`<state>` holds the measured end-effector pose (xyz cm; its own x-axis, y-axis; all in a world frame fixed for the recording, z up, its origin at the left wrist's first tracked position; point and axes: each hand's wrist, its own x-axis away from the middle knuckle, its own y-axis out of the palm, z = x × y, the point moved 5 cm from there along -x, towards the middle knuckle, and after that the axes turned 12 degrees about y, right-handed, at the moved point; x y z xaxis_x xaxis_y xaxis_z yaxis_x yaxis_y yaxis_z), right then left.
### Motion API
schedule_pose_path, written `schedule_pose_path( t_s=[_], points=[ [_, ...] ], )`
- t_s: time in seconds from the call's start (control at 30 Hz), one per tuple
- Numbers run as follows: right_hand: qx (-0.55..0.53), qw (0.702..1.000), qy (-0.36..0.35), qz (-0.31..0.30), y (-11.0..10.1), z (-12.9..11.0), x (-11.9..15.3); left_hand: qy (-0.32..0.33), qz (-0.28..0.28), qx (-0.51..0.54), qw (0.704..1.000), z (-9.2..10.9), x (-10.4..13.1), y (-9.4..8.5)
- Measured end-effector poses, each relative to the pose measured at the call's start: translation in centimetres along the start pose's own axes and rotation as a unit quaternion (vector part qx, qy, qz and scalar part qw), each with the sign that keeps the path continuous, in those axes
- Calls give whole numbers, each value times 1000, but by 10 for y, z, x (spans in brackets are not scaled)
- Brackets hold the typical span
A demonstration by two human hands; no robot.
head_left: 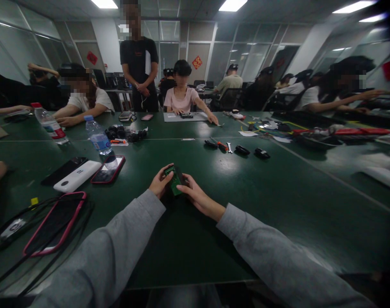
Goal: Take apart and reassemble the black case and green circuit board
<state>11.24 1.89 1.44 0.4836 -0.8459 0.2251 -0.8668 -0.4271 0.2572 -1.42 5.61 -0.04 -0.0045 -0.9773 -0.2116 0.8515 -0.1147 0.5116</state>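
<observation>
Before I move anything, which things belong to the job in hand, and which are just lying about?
In use:
green circuit board, held by left hand and right hand
perhaps the screwdriver

Apparently lying about:
red-capped bottle
blue-capped bottle
white power bank

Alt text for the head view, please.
Two hands, left and right, hold a green circuit board over a dark green table. Phones and two water bottles stand or lie to the left; small tools lie beyond; other people sit around.
</observation>
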Motion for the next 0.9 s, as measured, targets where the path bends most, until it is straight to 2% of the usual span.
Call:
schedule_pose_path(
  t_s=[0.07, 0.1, 0.13, 0.23, 0.33, 0.4, 0.5, 0.6, 0.9],
  points=[
    [93, 992, -71, 54, -2, -4, 2, -6, -10, 26, 1000, 0, 1, 2],
    [157, 977, -117, 89, -3, -8, 5, -13, -17, 37, 999, -1, 2, 3],
    [226, 952, -166, 125, -2, -13, 8, -21, -25, 48, 998, -2, 3, 4],
    [403, 848, -280, 203, 3, -25, 21, -49, -52, 77, 994, -7, 6, 7],
    [505, 769, -315, 233, 7, -30, 29, -88, -98, 103, 986, -9, 11, 14],
    [538, 743, -320, 237, 7, -29, 31, -104, -121, 109, 981, -8, 14, 18],
    [550, 728, -333, 237, 8, -28, 32, -101, -131, 108, 980, -5, 15, 19],
    [554, 726, -334, 235, 9, -27, 32, -93, -138, 109, 980, -6, 14, 17],
    [545, 756, -308, 190, 7, -30, 27, -95, -140, 100, 980, -6, 15, 14]
  ],
)
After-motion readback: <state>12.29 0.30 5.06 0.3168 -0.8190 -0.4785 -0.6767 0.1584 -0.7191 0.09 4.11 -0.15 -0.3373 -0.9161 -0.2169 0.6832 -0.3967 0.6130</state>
